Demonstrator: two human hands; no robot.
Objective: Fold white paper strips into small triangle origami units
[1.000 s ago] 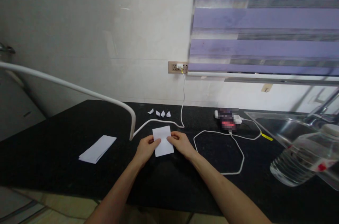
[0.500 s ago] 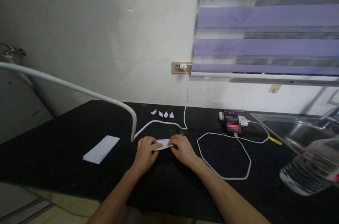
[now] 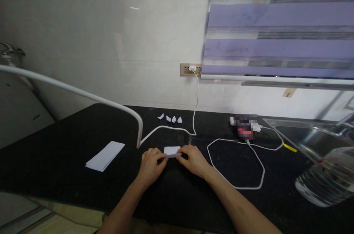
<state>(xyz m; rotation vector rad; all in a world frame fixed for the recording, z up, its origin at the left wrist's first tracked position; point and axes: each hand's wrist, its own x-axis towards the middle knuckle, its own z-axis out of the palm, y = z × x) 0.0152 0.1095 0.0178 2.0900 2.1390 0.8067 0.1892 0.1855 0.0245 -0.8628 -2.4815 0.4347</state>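
Head view — left hand [image 3: 151, 164] and right hand [image 3: 193, 159] — fingers [image 3: 162, 155] pinching opposite ends of a folded white paper [image 3: 172, 150].

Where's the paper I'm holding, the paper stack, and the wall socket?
Held paper [image 3: 172, 150], head view: its flat far part.
Paper stack [image 3: 105, 156], head view: top sheet's middle.
Wall socket [image 3: 186, 70], head view: faceplate, left of centre.
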